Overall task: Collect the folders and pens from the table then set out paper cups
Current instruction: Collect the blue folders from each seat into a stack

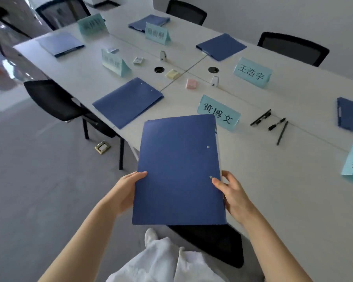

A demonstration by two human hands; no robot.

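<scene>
I hold a blue folder (178, 169) in the air over the near edge of the white table (273, 180). My left hand (126, 190) grips its left edge and my right hand (232, 192) grips its right edge, thumb on the cover. Another blue folder (127, 102) lies flat just beyond it. More folders lie at the far left (59, 44), far end (149, 22), far right side (221, 46) and right edge (351, 115). Three black pens (271, 124) lie to the right of the nearest name card. No paper cups are in view.
Pale blue name cards (219, 112) stand along the table. Small sticky-note pads (191, 83) and clips lie by the two round cable holes (159, 69). Black chairs stand around the table, one (55, 100) at the left, one seat (212, 243) below my hands.
</scene>
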